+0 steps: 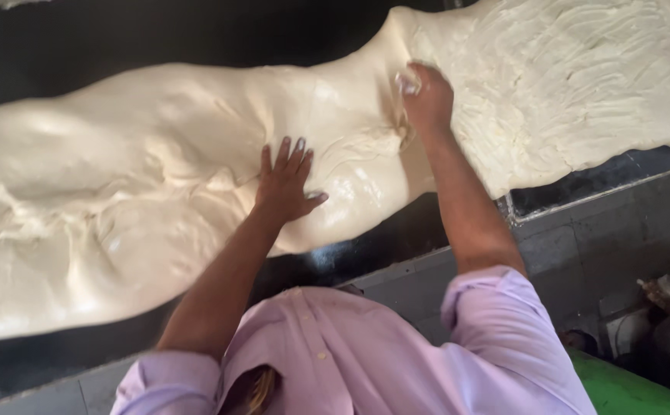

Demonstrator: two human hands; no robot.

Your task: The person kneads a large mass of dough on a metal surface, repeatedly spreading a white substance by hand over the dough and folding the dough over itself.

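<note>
A very large mass of pale, soft dough [120, 192] lies stretched across a black worktop [58, 38], running from the left edge to the upper right. My left hand [285, 184] rests flat on the dough's middle, fingers spread, palm pressing down. My right hand [427, 96] is further up, where the dough narrows into a fold; its fingers are curled into the dough and smeared with it. Both forearms are bare, with lilac shirt sleeves [496, 307] rolled to the elbows.
The worktop's front edge [396, 269] is a grey ledge running diagonally below the dough. Beyond it, at the lower right, is a dark floor area with a green object [635, 388] and some clutter [665, 300].
</note>
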